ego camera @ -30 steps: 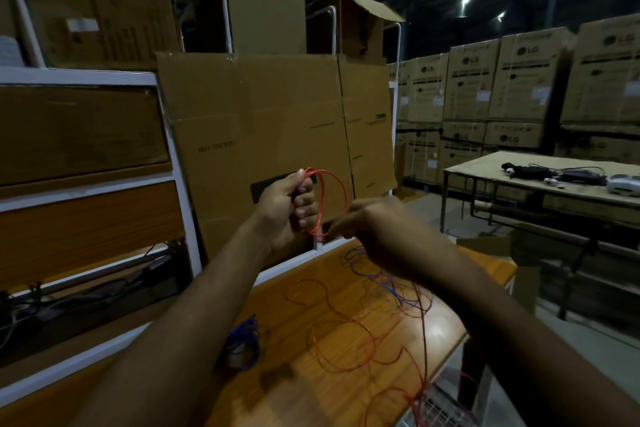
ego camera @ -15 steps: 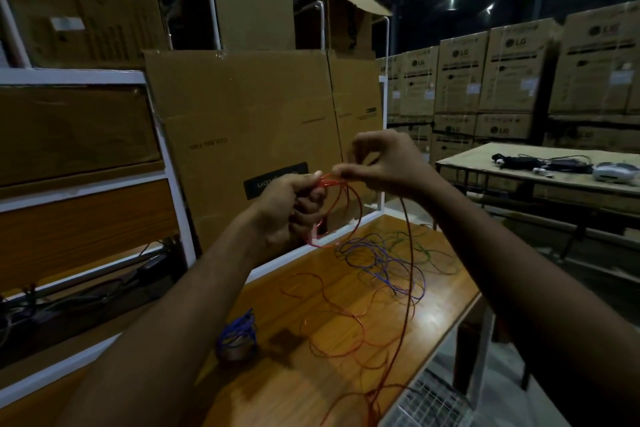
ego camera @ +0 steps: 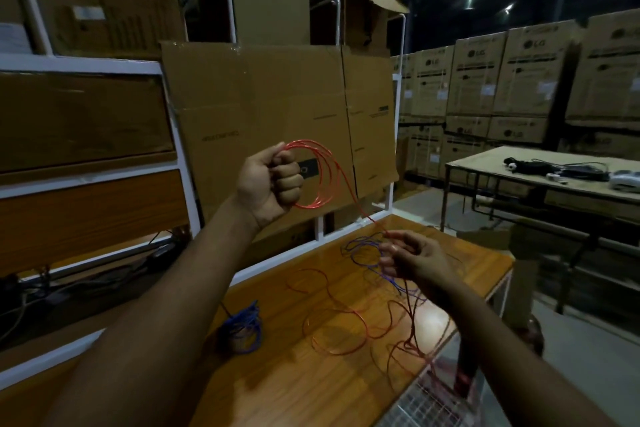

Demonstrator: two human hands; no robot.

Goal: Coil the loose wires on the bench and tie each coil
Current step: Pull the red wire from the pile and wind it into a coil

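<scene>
Red wire [ego camera: 320, 177] loops gripped in left hand [ego camera: 273, 184], raised above bench [ego camera: 304, 371] to keep coil clear. Trailing strand pinched by right hand [ego camera: 414, 258], kept taut for winding.

A bright red wire [ego camera: 320, 177] is looping at 12 o'clock over the orange-brown wood-grain bench [ego camera: 298, 374]. A blue coil [ego camera: 244, 326] is lying at 9 o'clock, a blue-purple tangle [ego camera: 363, 253] at 2 o'clock. Plain brown cardboard [ego camera: 263, 107] is standing behind a white frame [ego camera: 180, 163].
</scene>
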